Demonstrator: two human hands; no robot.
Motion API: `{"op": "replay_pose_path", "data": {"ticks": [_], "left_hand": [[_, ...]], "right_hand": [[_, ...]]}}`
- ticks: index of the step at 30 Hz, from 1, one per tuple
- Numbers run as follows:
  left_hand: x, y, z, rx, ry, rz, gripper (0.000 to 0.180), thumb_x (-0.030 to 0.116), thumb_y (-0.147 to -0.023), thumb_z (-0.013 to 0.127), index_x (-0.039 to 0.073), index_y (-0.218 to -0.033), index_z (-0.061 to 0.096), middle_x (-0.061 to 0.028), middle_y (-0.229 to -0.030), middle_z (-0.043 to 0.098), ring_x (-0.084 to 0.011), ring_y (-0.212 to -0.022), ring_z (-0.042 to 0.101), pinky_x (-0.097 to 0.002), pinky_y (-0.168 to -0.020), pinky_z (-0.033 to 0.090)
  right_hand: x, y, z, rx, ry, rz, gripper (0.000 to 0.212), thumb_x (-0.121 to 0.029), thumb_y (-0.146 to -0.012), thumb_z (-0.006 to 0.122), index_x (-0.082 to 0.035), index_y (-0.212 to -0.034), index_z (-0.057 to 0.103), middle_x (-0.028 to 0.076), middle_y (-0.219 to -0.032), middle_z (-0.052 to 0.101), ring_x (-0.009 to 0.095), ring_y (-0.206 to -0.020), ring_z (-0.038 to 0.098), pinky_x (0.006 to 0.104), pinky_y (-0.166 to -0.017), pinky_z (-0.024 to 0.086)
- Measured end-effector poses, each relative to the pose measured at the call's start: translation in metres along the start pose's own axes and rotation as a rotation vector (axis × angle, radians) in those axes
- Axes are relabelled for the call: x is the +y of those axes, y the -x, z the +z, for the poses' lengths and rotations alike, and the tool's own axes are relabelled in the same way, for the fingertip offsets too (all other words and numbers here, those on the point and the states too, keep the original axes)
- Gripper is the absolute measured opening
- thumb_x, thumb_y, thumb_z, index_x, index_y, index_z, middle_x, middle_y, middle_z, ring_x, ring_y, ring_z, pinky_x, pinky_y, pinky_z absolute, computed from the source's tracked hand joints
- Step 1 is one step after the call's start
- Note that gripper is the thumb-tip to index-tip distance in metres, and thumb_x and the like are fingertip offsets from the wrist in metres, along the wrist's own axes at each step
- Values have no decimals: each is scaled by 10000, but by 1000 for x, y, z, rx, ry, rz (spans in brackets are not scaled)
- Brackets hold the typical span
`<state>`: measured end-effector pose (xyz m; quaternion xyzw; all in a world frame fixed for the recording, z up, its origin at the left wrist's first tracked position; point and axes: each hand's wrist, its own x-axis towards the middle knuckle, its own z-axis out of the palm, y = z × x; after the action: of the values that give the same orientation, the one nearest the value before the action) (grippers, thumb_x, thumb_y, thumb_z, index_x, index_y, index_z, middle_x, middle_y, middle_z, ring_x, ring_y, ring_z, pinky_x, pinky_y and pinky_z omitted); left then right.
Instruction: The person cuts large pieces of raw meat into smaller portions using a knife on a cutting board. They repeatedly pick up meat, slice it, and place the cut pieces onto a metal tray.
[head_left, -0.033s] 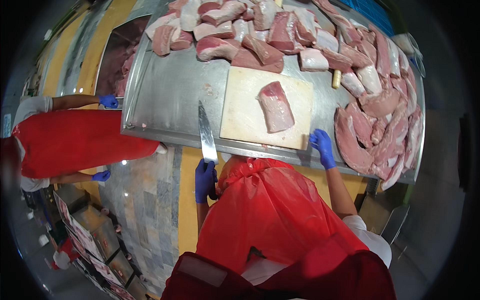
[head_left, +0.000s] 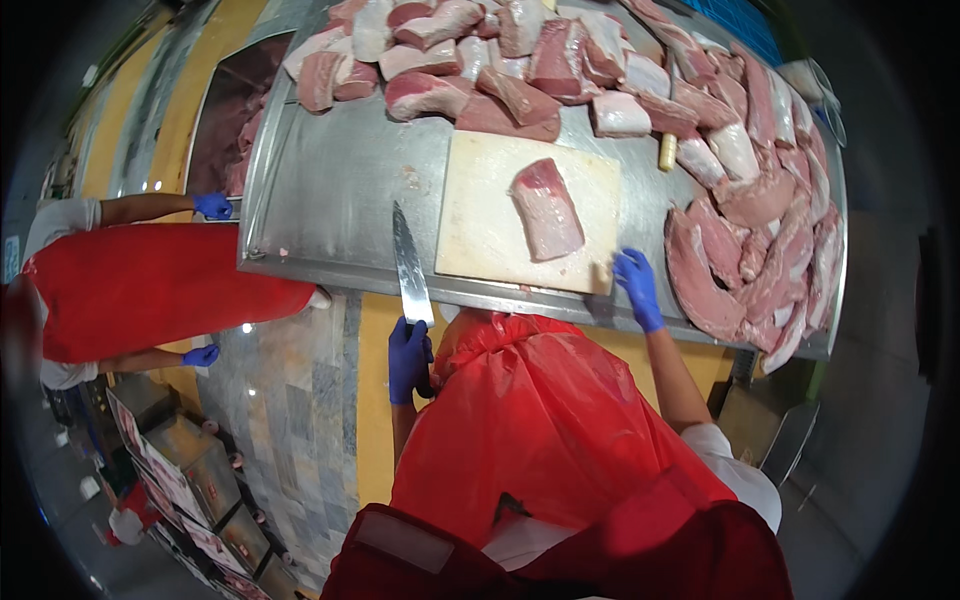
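A long-bladed knife [head_left: 411, 268] is gripped in my left hand [head_left: 407, 362], closed round its handle in front of the table's near edge. The blade points away from me and its tip lies over the metal table [head_left: 345, 190]. On the white cutting board [head_left: 475, 235] rests one piece of pale pink meat [head_left: 548, 212], darker red at its far end. My right hand [head_left: 638, 288], in a blue glove, hovers beside the board's near right corner. Its fingers are loosely bent and apart, with nothing visible in them. Neither hand touches the meat.
Several cut meat chunks [head_left: 430, 60] are heaped along the far side. Long meat strips [head_left: 700, 280] pile up at the right. A second knife's pale handle [head_left: 667, 152] sticks out among the pieces. At the left stands a person in a red apron [head_left: 160, 290], near a meat bin [head_left: 225, 130].
The whole view has shifted slightly. My right hand's fingers have loosened a little near the board corner. The knife and the meat on the board stay put.
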<state>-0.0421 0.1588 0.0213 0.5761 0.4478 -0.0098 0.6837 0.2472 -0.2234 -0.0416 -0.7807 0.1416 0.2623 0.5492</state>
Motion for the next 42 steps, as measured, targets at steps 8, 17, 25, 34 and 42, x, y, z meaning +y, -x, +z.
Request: {"op": "replay_pose_path", "data": {"ticks": [8, 17, 25, 34, 42], "left_hand": [[12, 2, 16, -88, -117, 78, 135, 168, -1011, 543, 40, -1033, 581, -11, -624, 523, -99, -477, 492, -266, -439, 406], [-14, 35, 40, 8, -11, 49, 104, 144, -1008, 563, 41, -996, 567, -8, -647, 515, -87, -495, 489, -260, -448, 421], [-20, 42, 70, -19, -40, 72, 154, 172, -1006, 572, 29, -970, 527, -16, -660, 524, -79, -526, 492, -274, -468, 428], [71, -65, 124, -375, -181, 225, 616, 153, -1022, 544, 235, -1591, 321, -36, -746, 583, -79, -558, 457, -260, -501, 456], [110, -148, 114, -623, -459, 194, 606, 187, -1032, 524, 313, -1586, 315, -108, -912, 689, -85, -555, 466, -259, -499, 476]], "right_hand": [[-113, -10, 159, 95, 940, -552, 1041, -399, -713, 807, 19, -1513, 289, 298, -1275, 513, 457, -1177, 526, 514, -998, 457], [-150, -64, 90, -790, 1190, -1579, 446, -82, -800, 637, -167, -1238, 651, 89, -1289, 618, 318, -1249, 551, 505, -1145, 335], [-110, -83, 59, -62, 468, -899, 588, -76, -763, 769, -42, -1320, 584, 201, -1307, 613, 356, -1219, 588, 419, -1075, 443], [-61, -31, 131, 73, 723, -1010, 900, -366, -804, 747, -5, -1521, 343, 365, -1564, 234, 522, -1462, 215, 554, -1216, 181], [-65, -28, 127, 23, 784, -876, 926, -267, -810, 721, -27, -1571, 252, 331, -1606, 176, 513, -1492, 154, 539, -1234, 155]]}}
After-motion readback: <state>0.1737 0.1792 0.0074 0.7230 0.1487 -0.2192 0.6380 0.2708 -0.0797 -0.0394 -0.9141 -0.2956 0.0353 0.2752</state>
